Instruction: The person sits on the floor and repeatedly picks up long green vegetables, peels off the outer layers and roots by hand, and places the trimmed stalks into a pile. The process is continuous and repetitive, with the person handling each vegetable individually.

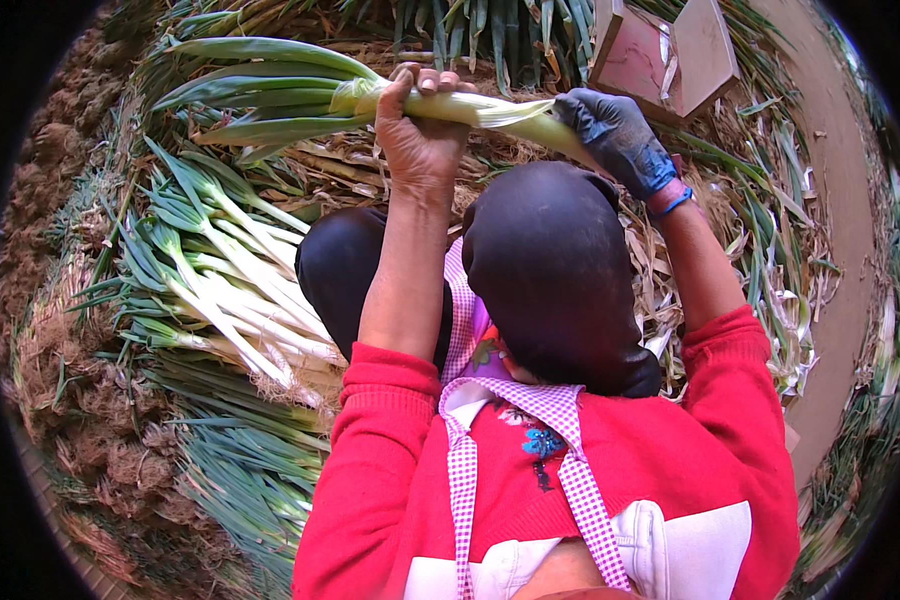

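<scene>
My bare left hand [424, 124] is wrapped around the middle of a large green onion [454, 109], held crosswise above my knees. Its green leaves [270, 86] fan out to the left. On my right hand [615, 139] is a dirty dark blue glove. Its closed fingers meet the tip of a pale strip of outer skin [517, 112] that stands partly away from the stalk. The stalk's lower end runs behind the glove and my dark-covered knee [551, 247]; its root is hidden.
Onions with white stalks [247, 292] lie piled at the left, roots toward me. More green leaves [255, 465] are below them. A reddish open box or stool [656, 64] stands at the upper right. Dry peeled skins [656, 300] litter the ground, beside a bare brown strip [840, 247].
</scene>
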Motion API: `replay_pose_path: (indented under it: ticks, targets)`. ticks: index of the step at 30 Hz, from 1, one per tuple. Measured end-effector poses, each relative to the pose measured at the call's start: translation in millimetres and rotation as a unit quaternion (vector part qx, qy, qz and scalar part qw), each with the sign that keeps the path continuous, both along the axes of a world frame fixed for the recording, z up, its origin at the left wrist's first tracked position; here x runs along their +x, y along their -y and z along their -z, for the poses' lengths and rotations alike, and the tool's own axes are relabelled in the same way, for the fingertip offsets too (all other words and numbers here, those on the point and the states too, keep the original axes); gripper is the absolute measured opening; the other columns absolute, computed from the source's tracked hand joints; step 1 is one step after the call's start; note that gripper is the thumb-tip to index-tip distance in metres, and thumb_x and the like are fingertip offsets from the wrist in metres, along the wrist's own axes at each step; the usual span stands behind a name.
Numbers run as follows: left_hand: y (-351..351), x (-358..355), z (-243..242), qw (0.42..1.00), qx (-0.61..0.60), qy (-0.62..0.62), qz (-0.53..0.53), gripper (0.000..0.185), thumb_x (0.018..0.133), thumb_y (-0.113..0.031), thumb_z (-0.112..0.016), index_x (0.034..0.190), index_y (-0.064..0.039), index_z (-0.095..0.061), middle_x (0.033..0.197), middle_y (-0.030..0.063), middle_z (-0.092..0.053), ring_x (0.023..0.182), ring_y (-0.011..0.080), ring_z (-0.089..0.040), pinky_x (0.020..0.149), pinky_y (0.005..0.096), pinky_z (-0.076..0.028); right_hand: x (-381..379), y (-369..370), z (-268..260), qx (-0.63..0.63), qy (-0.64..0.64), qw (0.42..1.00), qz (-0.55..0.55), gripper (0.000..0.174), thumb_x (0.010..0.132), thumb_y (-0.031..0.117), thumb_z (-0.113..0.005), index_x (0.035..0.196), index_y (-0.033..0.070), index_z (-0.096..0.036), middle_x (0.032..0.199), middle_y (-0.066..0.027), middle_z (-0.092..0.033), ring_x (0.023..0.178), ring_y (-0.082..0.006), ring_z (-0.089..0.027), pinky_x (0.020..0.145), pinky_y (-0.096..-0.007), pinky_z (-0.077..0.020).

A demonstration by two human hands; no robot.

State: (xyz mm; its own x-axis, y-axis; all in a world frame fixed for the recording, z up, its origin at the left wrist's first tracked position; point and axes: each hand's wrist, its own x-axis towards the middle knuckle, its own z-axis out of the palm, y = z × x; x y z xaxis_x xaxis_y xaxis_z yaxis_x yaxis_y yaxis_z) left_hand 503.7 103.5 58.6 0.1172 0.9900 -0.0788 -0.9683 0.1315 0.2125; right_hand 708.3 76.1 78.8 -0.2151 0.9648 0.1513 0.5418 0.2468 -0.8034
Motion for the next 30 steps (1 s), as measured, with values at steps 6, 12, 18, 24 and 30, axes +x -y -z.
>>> replay_pose_path:
  ticks: [6, 12, 18, 24, 30]
  targets:
    - [-7.4, -26.1, -11.7, 0.996, 0.065, -0.012, -0.056, 0.022, 0.082, -0.029, -0.062, 0.090, -0.009, -0.060, 0.058, -0.0014, -0.042, 0.060, 0.0146, -0.045, 0.061, 0.0333, -0.039, 53.6, 8.0, 31.2, -0.177, -0.380, 0.908, 0.008, 0.041, 0.096, 0.038, -0.046, 0.087, 0.000, -0.060, 0.073, -0.0072, -0.064, 0.064, -0.0111, -0.059, 0.061, -0.0248, -0.0492]
    - [-17.6, -91.3, -16.1, 0.988, 0.102, -0.010, -0.118, 0.025, 0.076, -0.031, -0.064, 0.076, -0.006, -0.059, 0.053, -0.0035, -0.043, 0.058, 0.0133, -0.044, 0.060, 0.0323, -0.038, 217.0, 80.1, 59.4, -0.057, 0.227, 0.943, 0.238, 0.039, 0.096, 0.036, -0.045, 0.113, 0.005, -0.061, 0.092, -0.0121, -0.066, 0.080, -0.0226, -0.063, 0.071, -0.0309, -0.0482]
    - [-15.5, -78.4, -16.9, 0.982, 0.106, -0.063, -0.144, 0.027, 0.083, -0.035, -0.057, 0.077, -0.009, -0.061, 0.052, -0.0027, -0.044, 0.055, 0.0148, -0.045, 0.057, 0.0322, -0.038, 244.4, 126.2, 29.2, -0.180, 0.297, 0.915, 0.207, 0.039, 0.091, 0.037, -0.054, 0.115, 0.008, -0.061, 0.113, -0.0139, -0.060, 0.098, -0.0283, -0.060, 0.089, -0.0349, -0.0441]
    - [-11.2, -61.6, -20.1, 0.986, 0.022, -0.067, -0.151, 0.026, 0.078, -0.035, -0.060, 0.072, -0.010, -0.056, 0.052, -0.0018, -0.043, 0.058, 0.0157, -0.044, 0.058, 0.0333, -0.036, 69.5, 49.9, 8.6, 0.175, 0.169, 0.967, -0.076, 0.039, 0.082, 0.021, -0.066, 0.119, 0.013, -0.058, 0.100, -0.0126, -0.063, 0.093, -0.0281, -0.061, 0.080, -0.0370, -0.0479]
    - [-12.9, -102.7, -10.3, 0.977, -0.026, -0.082, -0.195, 0.032, 0.083, -0.041, -0.057, 0.068, -0.012, -0.053, 0.052, -0.0030, -0.042, 0.054, 0.0152, -0.044, 0.057, 0.0329, -0.037, 41.1, 27.7, 18.2, 0.081, 0.240, 0.967, -0.010, 0.029, 0.073, 0.016, -0.074, 0.098, 0.008, -0.060, 0.080, -0.0149, -0.063, 0.076, -0.0335, -0.062, 0.067, -0.0362, -0.0493]
